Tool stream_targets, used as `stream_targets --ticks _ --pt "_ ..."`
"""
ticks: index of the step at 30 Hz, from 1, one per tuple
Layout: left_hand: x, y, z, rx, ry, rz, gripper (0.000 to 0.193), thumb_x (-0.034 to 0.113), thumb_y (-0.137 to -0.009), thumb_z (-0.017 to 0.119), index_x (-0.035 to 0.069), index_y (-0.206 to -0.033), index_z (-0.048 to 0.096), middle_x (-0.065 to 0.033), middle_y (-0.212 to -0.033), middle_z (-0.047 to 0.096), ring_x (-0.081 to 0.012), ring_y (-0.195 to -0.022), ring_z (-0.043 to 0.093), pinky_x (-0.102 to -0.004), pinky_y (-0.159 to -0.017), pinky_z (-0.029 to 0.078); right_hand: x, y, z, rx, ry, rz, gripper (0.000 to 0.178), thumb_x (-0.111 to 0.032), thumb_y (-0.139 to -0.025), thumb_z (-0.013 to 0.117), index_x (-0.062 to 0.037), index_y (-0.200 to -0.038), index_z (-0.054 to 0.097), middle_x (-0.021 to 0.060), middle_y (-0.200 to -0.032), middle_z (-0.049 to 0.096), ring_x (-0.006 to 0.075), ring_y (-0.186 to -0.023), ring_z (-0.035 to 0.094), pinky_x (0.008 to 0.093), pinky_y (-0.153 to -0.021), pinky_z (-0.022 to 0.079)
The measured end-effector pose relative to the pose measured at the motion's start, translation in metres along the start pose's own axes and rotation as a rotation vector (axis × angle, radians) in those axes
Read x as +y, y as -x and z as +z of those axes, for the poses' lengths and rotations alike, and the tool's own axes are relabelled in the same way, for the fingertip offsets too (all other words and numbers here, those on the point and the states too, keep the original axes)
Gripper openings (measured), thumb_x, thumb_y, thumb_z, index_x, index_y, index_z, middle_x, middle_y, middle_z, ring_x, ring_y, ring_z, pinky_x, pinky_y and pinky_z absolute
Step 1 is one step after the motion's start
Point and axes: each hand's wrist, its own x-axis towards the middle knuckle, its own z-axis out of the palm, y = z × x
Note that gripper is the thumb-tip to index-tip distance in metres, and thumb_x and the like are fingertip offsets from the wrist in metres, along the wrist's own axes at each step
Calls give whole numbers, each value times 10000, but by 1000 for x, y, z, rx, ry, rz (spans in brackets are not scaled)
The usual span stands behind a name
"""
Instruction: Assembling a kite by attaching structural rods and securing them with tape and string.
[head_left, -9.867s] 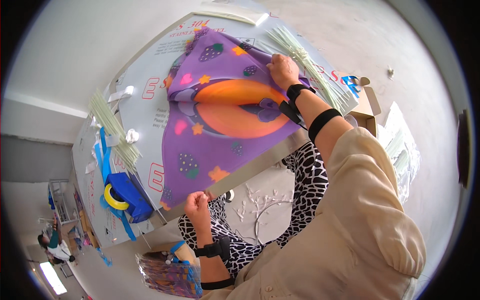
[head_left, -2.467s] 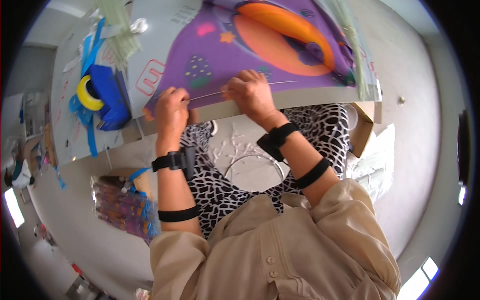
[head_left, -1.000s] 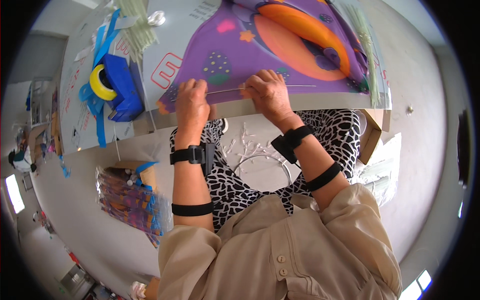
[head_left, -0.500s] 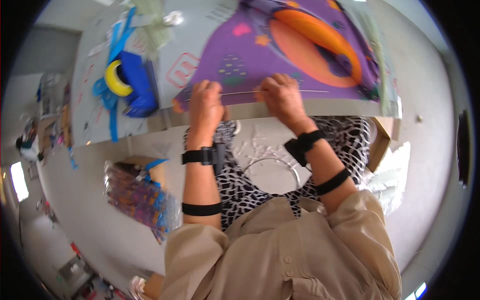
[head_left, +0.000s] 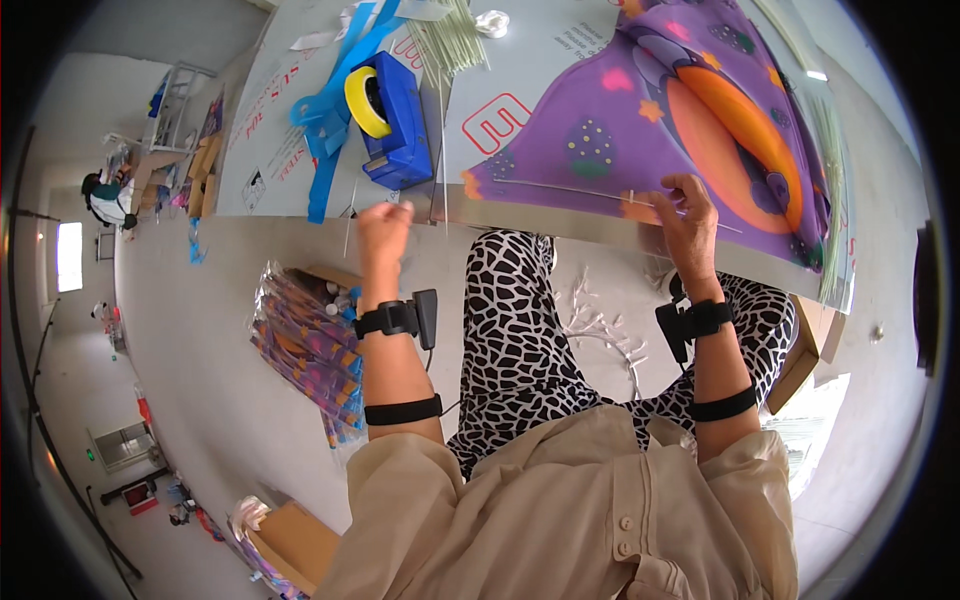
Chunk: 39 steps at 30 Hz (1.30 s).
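A purple printed fabric panel (head_left: 560, 150) with stars, hearts and a raised orange crescent lies on the table. Along its near edge runs a thin white rod (head_left: 580, 190). My right hand (head_left: 690, 230) is over the rod's right part, thumb and fingers curled against it; the exact contact is partly hidden. My left hand (head_left: 384, 238) is off the fabric, at the table's front edge below a blue tape dispenser (head_left: 405, 125) with a yellow core. Its fingers are closed; what they hold, if anything, does not show.
Blue strips (head_left: 325, 150) lie left of the dispenser. A bundle of pale thin rods (head_left: 450, 40) lies behind it, and more rods (head_left: 828, 190) are along the right edge. Wrapped printed goods (head_left: 305, 350) are on the floor at left; an open carton (head_left: 800, 350) is at right.
My left hand has left the fabric and moved toward the tape dispenser's side. My right hand stays by the rod. The view has swung, shifting the table to the right.
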Motion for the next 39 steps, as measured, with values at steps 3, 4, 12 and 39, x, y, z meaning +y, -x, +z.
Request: stream_targets --ticks 3,4,12,39 --pt "-22 8 22 -69 -199 113 291 252 -764 699 -28 -714 638 -133 -635 620 -251 -584 581 -370 -573 453 -18 4 -1 13 11 13 145 -43 -759 653 6 -875 582 93 -781 567 187 -670 536 292 -635 455" --pt "-24 14 29 -98 -291 95 287 246 -756 701 -28 -699 639 -151 -634 621 -286 -583 586 -382 -572 451 -24 6 -1 -6 0 49 125 -27 -762 645 8 -865 583 85 -765 561 164 -647 526 281 -619 450" --pt "10 91 18 -352 293 -32 212 149 -839 621 -7 -695 632 -37 -593 579 -67 -451 454 -216 -393 319 -84 40 62 -496 -385 93 148 -122 -850 615 26 -852 622 92 -661 564 119 -584 538 284 -562 443" --pt "57 -64 -46 -130 280 -112 205 223 -716 738 72 -834 666 28 -717 531 -91 -644 462 -265 -536 357 -144 112 116 -886 -853 770 159 -94 -883 585 -10 -750 609 6 -639 568 42 -521 484 188 -428 376"
